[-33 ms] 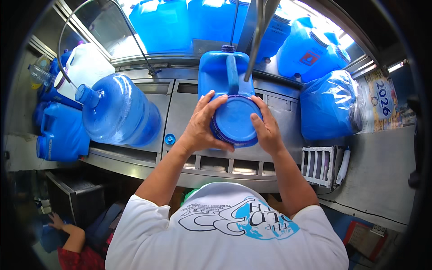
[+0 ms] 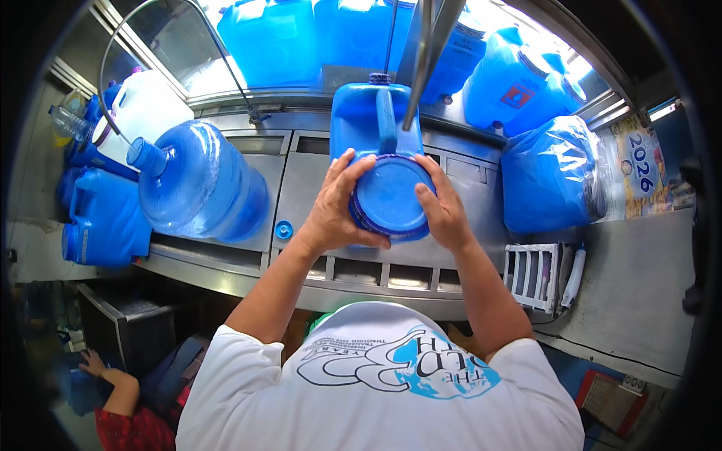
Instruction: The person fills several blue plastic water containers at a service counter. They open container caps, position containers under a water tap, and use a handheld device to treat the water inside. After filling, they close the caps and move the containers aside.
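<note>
A blue plastic water jug [image 2: 346, 120] with a top handle stands upright on the steel counter in front of me. Its wide round blue screw cap [image 2: 391, 197] faces me, and a small dark cap sits at the jug's far top. My left hand [image 2: 335, 203] wraps the cap's left rim, thumb below and fingers on top. On the right rim my right hand [image 2: 445, 207] grips, its thumb pressed against the cap's edge. To the left of my left forearm, a small blue cap [image 2: 283, 230] lies on the counter.
A clear blue round bottle [image 2: 203, 180] stands left, a thin hose running to its mouth. Blue jugs [image 2: 109, 218] crowd the far left. A plastic-wrapped blue container [image 2: 545, 177] and a white slatted rack [image 2: 532, 278] are at right. Another person's hand [image 2: 94, 364] shows at lower left.
</note>
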Available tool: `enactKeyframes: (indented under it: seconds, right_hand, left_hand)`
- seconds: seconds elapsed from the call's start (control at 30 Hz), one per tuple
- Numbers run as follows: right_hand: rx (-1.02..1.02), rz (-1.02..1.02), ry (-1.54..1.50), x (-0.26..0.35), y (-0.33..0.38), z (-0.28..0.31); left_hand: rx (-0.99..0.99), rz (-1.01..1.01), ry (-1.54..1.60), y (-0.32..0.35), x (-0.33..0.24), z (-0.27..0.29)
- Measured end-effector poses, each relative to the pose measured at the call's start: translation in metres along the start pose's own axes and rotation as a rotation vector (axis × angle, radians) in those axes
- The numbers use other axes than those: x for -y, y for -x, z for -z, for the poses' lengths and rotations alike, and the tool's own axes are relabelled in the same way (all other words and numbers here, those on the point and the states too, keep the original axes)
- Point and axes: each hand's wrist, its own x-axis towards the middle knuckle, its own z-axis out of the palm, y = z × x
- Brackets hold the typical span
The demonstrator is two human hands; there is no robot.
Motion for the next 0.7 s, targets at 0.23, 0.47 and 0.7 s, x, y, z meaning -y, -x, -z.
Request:
enactKeyframes:
  seconds: [0.23,0.47,0.7]
  right_hand:
    - [0.147,0.114,-0.012,-0.025,-0.022,0.003]
    - [0.226,0.072,-0.111,-0.03,-0.038,0.006]
    - [0.147,0.095,-0.018,-0.009,-0.012,0.015]
  left_hand:
    - [-0.246,0.207,-0.035,0.027,-0.029,-0.037]
    - [-0.394,0.133,-0.28,0.03,-0.045,-0.056]
    - [-0.195,0.199,-0.019,0.029,-0.012,-0.013]
